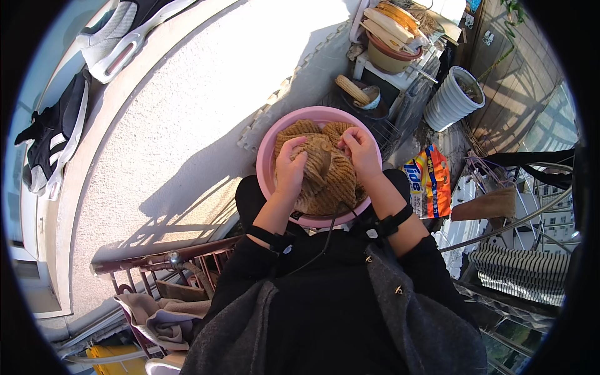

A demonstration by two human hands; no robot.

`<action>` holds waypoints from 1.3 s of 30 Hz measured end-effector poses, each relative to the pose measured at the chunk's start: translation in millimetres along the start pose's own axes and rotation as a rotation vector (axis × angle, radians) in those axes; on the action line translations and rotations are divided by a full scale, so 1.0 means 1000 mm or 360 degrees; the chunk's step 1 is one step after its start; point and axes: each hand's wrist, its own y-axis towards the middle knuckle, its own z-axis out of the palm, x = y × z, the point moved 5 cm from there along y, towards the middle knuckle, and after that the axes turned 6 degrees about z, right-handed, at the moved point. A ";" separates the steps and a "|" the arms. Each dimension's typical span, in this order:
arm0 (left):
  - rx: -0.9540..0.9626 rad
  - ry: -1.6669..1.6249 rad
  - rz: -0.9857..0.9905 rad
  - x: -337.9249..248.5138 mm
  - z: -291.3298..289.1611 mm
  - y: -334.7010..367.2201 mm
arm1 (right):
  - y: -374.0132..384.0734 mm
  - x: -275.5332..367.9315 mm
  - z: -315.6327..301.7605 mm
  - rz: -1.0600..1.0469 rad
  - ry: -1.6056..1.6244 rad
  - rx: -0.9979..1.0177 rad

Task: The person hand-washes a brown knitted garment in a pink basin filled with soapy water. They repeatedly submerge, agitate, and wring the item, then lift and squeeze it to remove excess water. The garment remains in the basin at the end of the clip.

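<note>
A pink plastic basin [265, 156] rests at my lap, between my knees. Heaped inside it is a brown ribbed knitted garment [340, 178]; its full shape cannot be told from the folds. On the left side of the heap, my left hand [290, 169] grips a bunched part of the knit between thumb and fingers. My right hand [364, 153] is closed in a pinch on the knit at the upper right, near the basin's rim. Both forearms carry black wrist straps, and a dark cord hangs over the basin's near edge.
To the right lies an orange and yellow detergent bag [431, 181]. Beyond it stand a white ribbed plant pot [453, 100] and a brown bowl [390, 56] piled with things. Shoes [59, 134] line the left ledge. A metal railing [169, 257] and beige cloth [165, 319] are at lower left.
</note>
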 end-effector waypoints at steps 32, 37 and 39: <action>-0.0027 -0.0855 -0.0175 0.014 0.018 0.011 | -0.025 -0.043 0.052 0.0044 -0.0881 0.0669; -0.0131 -0.0934 -0.0302 0.014 0.018 0.016 | -0.021 -0.056 0.056 -0.0107 -0.1041 0.0696; -0.0223 -0.0911 -0.0361 0.019 0.017 0.019 | -0.025 -0.054 0.056 -0.0252 -0.1037 0.0531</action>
